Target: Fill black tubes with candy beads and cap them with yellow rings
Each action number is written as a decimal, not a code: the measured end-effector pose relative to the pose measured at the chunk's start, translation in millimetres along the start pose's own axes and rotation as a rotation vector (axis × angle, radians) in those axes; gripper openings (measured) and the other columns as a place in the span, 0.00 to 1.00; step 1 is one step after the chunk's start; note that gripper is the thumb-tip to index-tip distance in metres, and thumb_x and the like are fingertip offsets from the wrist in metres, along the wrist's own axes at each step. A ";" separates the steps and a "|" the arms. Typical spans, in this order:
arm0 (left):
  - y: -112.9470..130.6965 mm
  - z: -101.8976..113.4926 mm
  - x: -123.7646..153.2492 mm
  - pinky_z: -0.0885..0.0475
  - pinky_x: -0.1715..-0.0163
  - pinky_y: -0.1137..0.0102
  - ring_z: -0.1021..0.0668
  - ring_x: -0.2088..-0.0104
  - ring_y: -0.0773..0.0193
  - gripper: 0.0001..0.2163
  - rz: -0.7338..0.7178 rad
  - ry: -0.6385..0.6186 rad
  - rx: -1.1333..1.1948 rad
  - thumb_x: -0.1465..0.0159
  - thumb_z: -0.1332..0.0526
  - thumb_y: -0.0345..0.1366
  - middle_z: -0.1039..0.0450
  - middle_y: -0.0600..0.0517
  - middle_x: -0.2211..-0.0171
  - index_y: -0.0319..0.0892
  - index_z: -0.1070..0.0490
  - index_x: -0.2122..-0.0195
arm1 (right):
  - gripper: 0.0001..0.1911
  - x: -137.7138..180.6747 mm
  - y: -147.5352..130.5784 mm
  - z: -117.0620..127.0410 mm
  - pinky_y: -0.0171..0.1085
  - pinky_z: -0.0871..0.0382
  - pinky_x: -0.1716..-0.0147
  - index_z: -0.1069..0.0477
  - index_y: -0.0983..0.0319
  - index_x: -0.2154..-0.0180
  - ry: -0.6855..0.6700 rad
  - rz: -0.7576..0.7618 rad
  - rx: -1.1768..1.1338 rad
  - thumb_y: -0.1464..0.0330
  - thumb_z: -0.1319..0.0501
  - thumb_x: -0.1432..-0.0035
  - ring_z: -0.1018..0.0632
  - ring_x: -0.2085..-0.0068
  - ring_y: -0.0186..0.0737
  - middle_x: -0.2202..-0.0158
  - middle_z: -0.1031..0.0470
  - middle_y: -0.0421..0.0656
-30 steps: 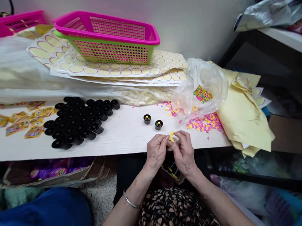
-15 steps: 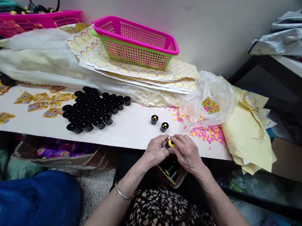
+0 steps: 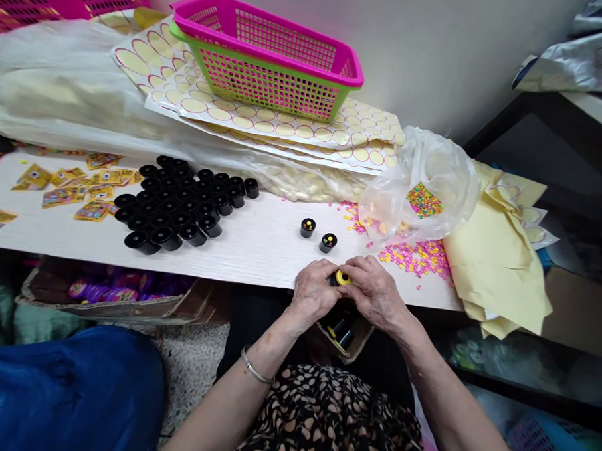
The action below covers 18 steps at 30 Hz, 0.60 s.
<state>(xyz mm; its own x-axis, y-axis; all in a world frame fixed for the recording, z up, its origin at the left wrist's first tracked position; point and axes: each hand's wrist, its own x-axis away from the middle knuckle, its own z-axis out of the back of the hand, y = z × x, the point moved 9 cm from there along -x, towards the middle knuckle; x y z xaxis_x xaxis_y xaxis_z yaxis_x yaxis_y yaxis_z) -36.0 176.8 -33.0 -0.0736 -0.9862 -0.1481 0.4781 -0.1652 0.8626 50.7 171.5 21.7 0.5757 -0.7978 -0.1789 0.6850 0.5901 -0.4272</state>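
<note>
My left hand [image 3: 314, 294] and my right hand [image 3: 374, 292] meet at the table's front edge, both pinched round a small black cup with a yellow round sticker on top [image 3: 341, 278]. Just beyond them stand two open black cups with coloured beads inside [image 3: 307, 227] [image 3: 328, 242]. A heap of pink and yellow beads [image 3: 415, 257] lies to the right, beside a clear plastic bag of beads [image 3: 422, 191]. A cluster of several empty black cups [image 3: 179, 203] sits to the left.
Sheets of round yellow stickers [image 3: 265, 121] lie at the back under a pink and green basket [image 3: 268, 64]. Yellow backing paper [image 3: 499, 261] hangs off the right end. Small printed packets [image 3: 78, 186] lie at the left. A cardboard box [image 3: 343, 330] holding finished cups sits in my lap.
A second ago my fingers held only a yellow sticker; now it sits on a black cup held between both hands. The view has shifted slightly.
</note>
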 end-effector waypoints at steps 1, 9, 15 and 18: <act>-0.6 0.3 -0.5 0.36 0.69 0.70 0.30 0.69 0.64 0.08 0.007 0.002 0.004 0.51 0.35 0.33 0.29 0.53 0.71 0.43 0.26 0.68 | 0.12 0.3 0.7 -0.8 0.43 0.35 0.66 0.28 0.60 0.57 0.000 0.003 0.004 0.68 0.43 0.43 0.33 0.64 0.43 0.62 0.28 0.47; -10.6 2.7 -1.7 0.41 0.78 0.75 0.36 0.79 0.72 0.15 0.252 -0.200 0.593 0.51 0.37 0.33 0.34 0.56 0.78 0.37 0.25 0.61 | 0.15 3.7 0.9 -4.0 0.43 0.34 0.65 0.29 0.61 0.53 0.051 0.024 0.007 0.71 0.44 0.43 0.33 0.63 0.44 0.62 0.29 0.47; 1.1 -3.9 -2.0 0.31 0.68 0.73 0.27 0.68 0.66 0.14 0.276 -0.215 0.735 0.43 0.39 0.41 0.26 0.49 0.67 0.36 0.23 0.63 | 0.12 5.2 4.8 0.1 0.43 0.32 0.61 0.30 0.62 0.57 0.210 0.012 -0.084 0.72 0.44 0.44 0.30 0.61 0.43 0.62 0.28 0.47; 0.2 -0.2 -4.9 0.31 0.65 0.73 0.26 0.64 0.64 0.11 0.232 -0.129 0.605 0.44 0.38 0.40 0.25 0.49 0.67 0.37 0.22 0.66 | 0.14 16.6 7.6 9.1 0.43 0.31 0.60 0.31 0.62 0.56 0.393 -0.023 -0.185 0.67 0.41 0.45 0.29 0.58 0.43 0.57 0.30 0.49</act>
<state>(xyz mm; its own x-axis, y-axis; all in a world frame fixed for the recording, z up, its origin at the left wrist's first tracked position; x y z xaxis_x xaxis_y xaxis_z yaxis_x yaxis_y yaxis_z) -35.3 181.6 -32.2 -0.1505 -0.9835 0.1008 -0.0789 0.1136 0.9904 69.6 163.9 23.5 0.3228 -0.8179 -0.4763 0.5838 0.5682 -0.5799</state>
